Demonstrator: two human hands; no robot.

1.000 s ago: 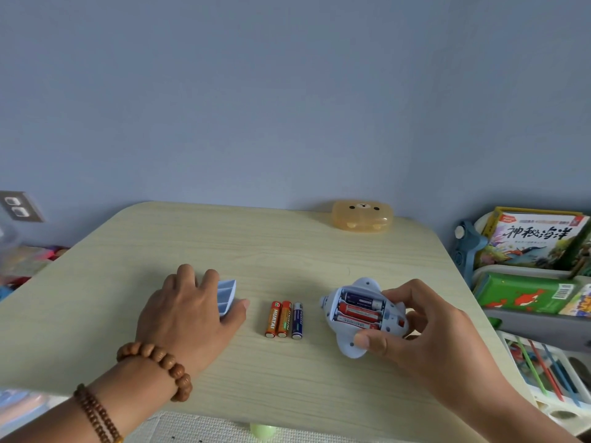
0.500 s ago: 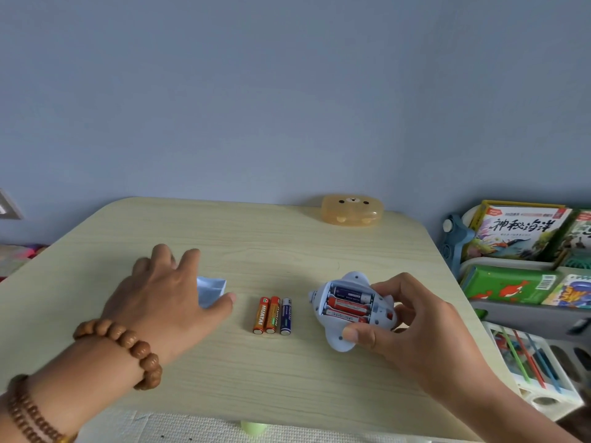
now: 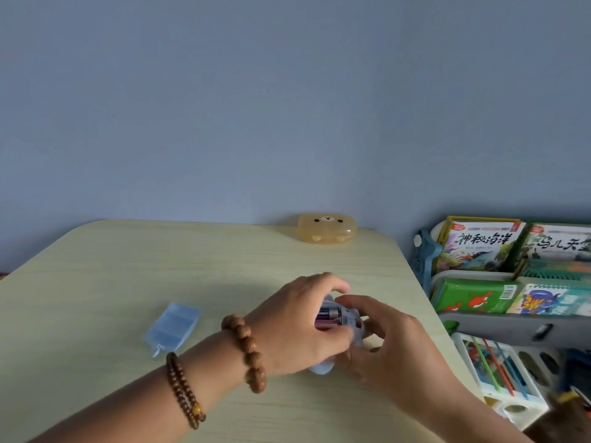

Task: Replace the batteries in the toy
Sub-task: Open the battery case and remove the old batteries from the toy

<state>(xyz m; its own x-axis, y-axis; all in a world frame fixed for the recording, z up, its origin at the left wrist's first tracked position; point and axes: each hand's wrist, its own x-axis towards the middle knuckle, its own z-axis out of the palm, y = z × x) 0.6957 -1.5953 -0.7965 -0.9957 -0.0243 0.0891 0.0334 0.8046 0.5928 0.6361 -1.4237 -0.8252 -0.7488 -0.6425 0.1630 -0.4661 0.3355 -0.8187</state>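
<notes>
The pale blue toy (image 3: 353, 322) lies between both hands near the table's right side, its open battery compartment facing up. Red and dark batteries (image 3: 327, 316) show inside it. My right hand (image 3: 393, 346) grips the toy from the right. My left hand (image 3: 297, 327) curls over its left half, fingers on the compartment. The blue battery cover (image 3: 172, 327) lies by itself on the table to the left. The loose spare batteries are hidden behind my left hand and wrist.
The light wooden table (image 3: 160, 266) has a yellow bear-faced case (image 3: 326, 231) at its far edge by the wall. Right of the table stands a rack of picture books (image 3: 479, 244) with a white tray of pens (image 3: 492, 369) below.
My left hand let go of the battery cover, left it on the table, and crossed right onto the toy. It now hides the three loose batteries. The view shifted right.
</notes>
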